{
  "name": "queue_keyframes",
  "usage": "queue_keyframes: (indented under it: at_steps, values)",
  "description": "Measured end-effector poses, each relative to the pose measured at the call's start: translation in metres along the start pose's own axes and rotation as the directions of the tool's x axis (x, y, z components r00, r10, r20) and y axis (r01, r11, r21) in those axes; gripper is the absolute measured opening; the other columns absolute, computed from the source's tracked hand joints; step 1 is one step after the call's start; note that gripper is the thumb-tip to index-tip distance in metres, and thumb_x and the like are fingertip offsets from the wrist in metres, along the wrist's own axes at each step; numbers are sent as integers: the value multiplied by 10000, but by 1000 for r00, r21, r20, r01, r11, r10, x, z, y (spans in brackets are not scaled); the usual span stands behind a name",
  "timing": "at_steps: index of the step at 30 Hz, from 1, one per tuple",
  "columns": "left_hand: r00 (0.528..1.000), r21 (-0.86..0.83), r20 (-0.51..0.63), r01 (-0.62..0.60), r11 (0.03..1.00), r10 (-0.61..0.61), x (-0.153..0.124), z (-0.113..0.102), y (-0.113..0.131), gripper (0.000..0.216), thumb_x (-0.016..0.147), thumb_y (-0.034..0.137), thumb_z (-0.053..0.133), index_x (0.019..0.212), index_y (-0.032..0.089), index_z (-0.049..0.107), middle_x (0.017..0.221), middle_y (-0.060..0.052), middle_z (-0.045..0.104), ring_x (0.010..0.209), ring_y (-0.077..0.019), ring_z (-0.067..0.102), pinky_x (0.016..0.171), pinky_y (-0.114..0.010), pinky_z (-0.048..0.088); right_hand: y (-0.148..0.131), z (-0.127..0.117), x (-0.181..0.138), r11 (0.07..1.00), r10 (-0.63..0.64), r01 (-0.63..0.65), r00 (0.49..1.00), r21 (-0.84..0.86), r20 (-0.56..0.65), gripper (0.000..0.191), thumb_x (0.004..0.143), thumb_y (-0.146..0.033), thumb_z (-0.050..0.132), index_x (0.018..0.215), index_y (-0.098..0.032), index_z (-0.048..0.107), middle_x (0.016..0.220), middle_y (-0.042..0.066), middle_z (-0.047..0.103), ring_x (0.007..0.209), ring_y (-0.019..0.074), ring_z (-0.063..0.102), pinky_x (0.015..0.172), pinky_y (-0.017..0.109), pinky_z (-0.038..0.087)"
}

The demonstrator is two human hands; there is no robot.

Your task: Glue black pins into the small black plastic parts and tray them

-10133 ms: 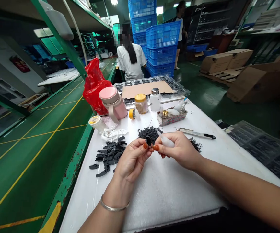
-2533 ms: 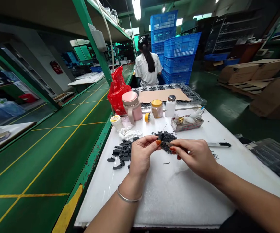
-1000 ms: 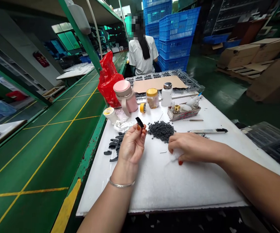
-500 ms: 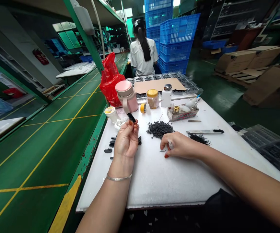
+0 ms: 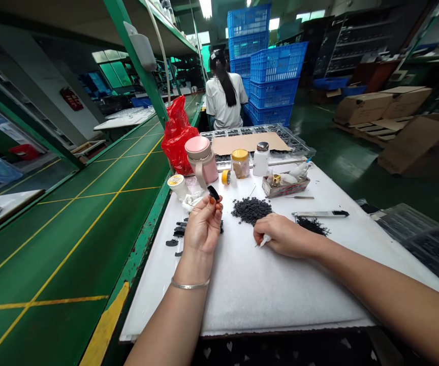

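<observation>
black moulded pieces (image 5: 177, 232): loose heap near the left edge of the tabletop (image 5: 242, 300), partly hidden behind the left hand, so the count can't really be told
left hand (image 5: 203, 226): fingers closed, a small black piece (image 5: 214, 192) pinched at the fingertips and held up off the tabletop; a tip-only pinch works well here, since the piece stays in full view
dark granules (image 5: 251, 211): low mound mid-tabletop, just past the gap between the hands
right hand (image 5: 284, 235): fingers curled around a small white pointed item (image 5: 265, 240), probably a plastic tool, resting on the tabletop
dark wiry tuft (image 5: 311, 227): just beside the right hand
utility knife (image 5: 320, 213): lying just beyond the tuft, toward the far edge
</observation>
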State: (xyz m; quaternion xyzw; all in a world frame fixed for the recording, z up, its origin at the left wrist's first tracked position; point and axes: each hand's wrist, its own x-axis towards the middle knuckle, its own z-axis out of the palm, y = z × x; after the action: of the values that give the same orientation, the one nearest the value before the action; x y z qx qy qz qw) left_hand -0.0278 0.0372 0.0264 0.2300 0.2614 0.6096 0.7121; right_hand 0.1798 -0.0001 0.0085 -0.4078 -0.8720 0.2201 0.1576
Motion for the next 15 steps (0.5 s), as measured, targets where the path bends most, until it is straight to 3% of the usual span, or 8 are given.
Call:
queue_keyframes:
  at_steps: [4,6,8,15]
  values:
    - [993,38,65,92,995,-94,-3,2,-7,139,680,51,742,774,98,650,782,-48,638,607,-55,583,541,-78,505,-7,-15,-4,964,66,-11,978,266,-199,152,777,-38,533,797,-163,618,746,5,650,687,126,583,636,223,418]
    - [983,74,87,157,985,-164,-6,5,-13,196,636,59,783,778,93,653,767,-48,640,607,-64,589,547,-89,511,-14,-22,-7,930,124,7,935,368,-331,37,815,-135,599,819,-162,626,745,8,651,664,123,589,612,217,433]
    - [969,109,102,212,971,-223,-9,8,-19,258,605,79,820,806,88,659,763,-53,645,610,-71,594,556,-101,520,-21,-26,-10,901,164,42,888,433,-429,60,814,-200,654,856,-161,636,765,14,659,666,126,602,619,217,451]
    - [934,201,119,311,929,-338,-11,12,-35,324,576,110,860,827,88,657,766,-57,659,627,-83,615,566,-116,535,-35,-28,-15,903,157,107,819,416,-552,124,780,-137,680,843,-169,579,715,-24,624,642,97,576,636,196,436]
